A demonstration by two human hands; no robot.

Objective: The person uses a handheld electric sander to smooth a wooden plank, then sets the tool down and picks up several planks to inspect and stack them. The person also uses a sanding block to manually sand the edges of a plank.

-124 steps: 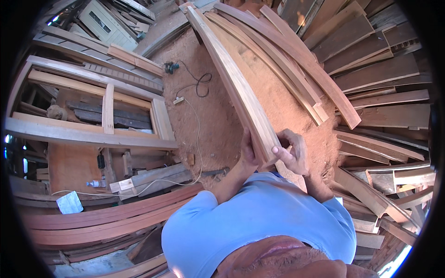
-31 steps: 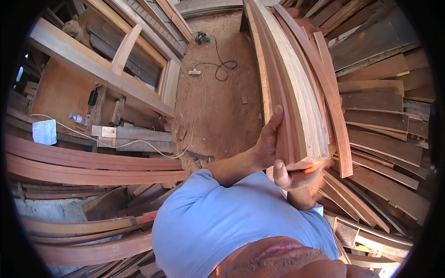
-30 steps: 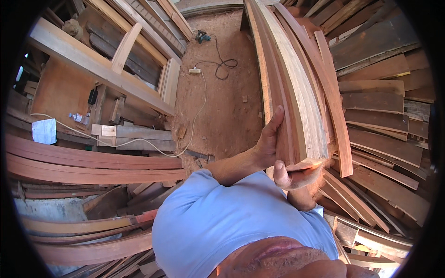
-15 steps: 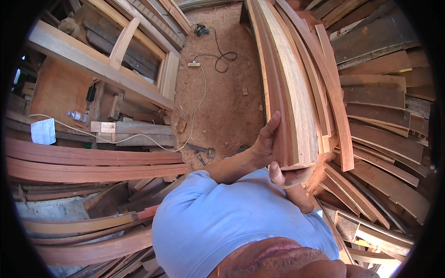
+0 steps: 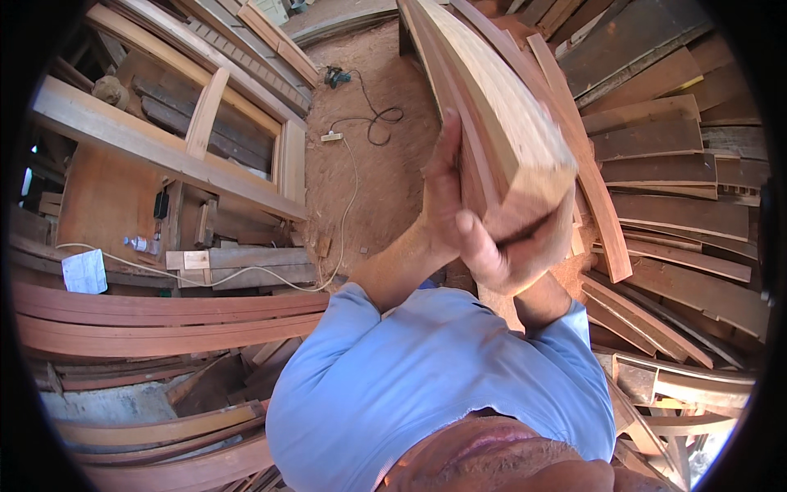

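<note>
A long, thick wooden plank, pale on its upper face and reddish brown along its left side, runs away from me with its near end raised. My left hand grips its left side, the thumb pointing up along the wood. Beneath the near end, my right hand is wrapped round the underside and bears it from below. Part of the right hand's fingers is hidden by the plank. To its right lie long curved reddish boards.
Curved dark boards are stacked along the right. At left stand a wooden frame and long reddish curved beams. A power tool with a black cord and a white extension socket lie on the dusty floor.
Both hands have lifted the plank's near end, bringing it up and closer to me. My right hand has moved upward with it, and my left hand has shifted slightly left.
</note>
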